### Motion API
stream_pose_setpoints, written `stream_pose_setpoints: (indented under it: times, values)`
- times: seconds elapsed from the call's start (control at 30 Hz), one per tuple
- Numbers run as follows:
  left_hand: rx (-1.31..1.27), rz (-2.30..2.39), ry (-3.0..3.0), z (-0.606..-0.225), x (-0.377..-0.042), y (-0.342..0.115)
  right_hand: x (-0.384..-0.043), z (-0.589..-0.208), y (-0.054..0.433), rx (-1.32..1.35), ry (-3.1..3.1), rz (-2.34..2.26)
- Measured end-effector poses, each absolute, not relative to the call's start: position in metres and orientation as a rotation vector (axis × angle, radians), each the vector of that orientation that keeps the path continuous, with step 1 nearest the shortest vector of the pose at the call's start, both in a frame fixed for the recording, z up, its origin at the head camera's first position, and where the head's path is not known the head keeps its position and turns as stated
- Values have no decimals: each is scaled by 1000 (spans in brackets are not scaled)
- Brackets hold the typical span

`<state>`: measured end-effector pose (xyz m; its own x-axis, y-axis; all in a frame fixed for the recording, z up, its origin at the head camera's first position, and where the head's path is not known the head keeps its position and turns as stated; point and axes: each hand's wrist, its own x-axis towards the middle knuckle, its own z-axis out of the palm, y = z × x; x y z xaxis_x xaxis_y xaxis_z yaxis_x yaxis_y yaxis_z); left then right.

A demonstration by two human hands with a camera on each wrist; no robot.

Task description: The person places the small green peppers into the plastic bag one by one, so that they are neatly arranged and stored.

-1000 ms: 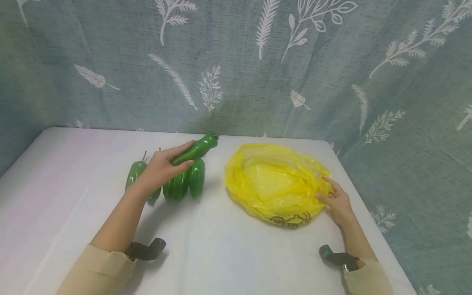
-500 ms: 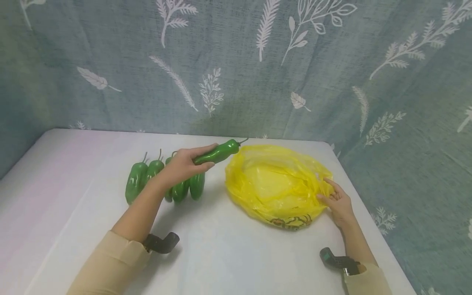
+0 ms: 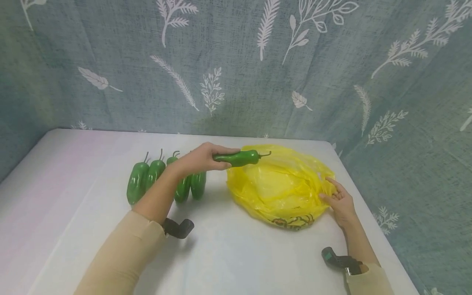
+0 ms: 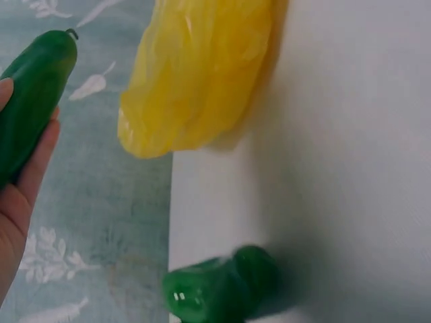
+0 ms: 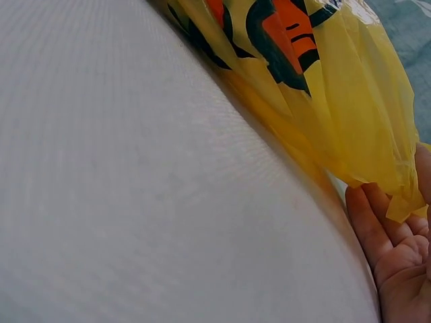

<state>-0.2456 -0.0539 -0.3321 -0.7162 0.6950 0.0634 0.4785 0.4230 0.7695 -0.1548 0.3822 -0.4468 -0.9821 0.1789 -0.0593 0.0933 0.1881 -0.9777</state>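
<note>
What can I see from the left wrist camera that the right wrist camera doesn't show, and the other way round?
Only the left wrist view: the left hand, the green pepper it holds, and other peppers on the table, cut off by the frame.
Only the right wrist view: the right hand holding the edge of the bag, and the bag's dark and orange print.
Both: the yellow bag, the table and the curtain.

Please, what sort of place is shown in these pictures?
Probably an indoor spot arranged for recording, though the wider room is out of view. A leaf-patterned cloth hangs behind a white table, and dark devices sit on both of the person's wrists.
</note>
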Motion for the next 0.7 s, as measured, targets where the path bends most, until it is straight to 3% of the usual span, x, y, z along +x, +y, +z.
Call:
stream_pose_setpoints:
  times: [0.33, 0.7]
  values:
    - [1025, 1209, 2318, -346, -270, -26, -156, -446, 381, -326, -2312, 2007]
    - [851, 1315, 2251, -370, -283, 3, -155, -445, 380, -351, -2354, 1953]
